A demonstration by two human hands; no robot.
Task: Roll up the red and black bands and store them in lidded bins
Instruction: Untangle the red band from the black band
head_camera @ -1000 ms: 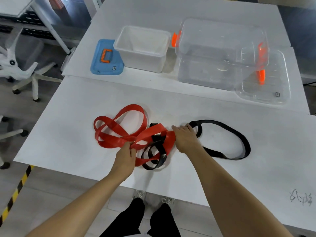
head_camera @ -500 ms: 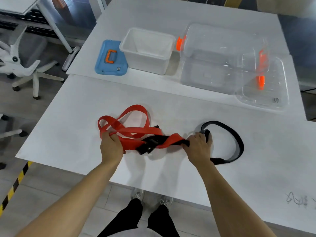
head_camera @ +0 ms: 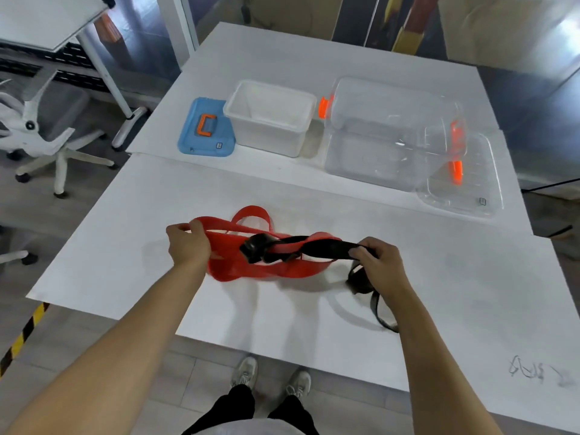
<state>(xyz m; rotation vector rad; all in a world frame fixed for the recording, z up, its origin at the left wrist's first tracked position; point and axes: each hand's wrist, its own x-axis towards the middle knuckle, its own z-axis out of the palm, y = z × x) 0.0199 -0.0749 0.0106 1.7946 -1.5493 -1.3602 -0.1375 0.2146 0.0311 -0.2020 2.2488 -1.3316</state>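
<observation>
Lifted both bands off the white table [head_camera: 125,246], no longer flat on it. Left hand [head_camera: 188,244] raised, gripping the red band [head_camera: 251,271] at its left end. Right hand [head_camera: 378,262] shifted right and up, pinching the black band [head_camera: 326,248], drawn taut across the red loops. Black loop on the table gone, now hanging below the right hand.
</observation>
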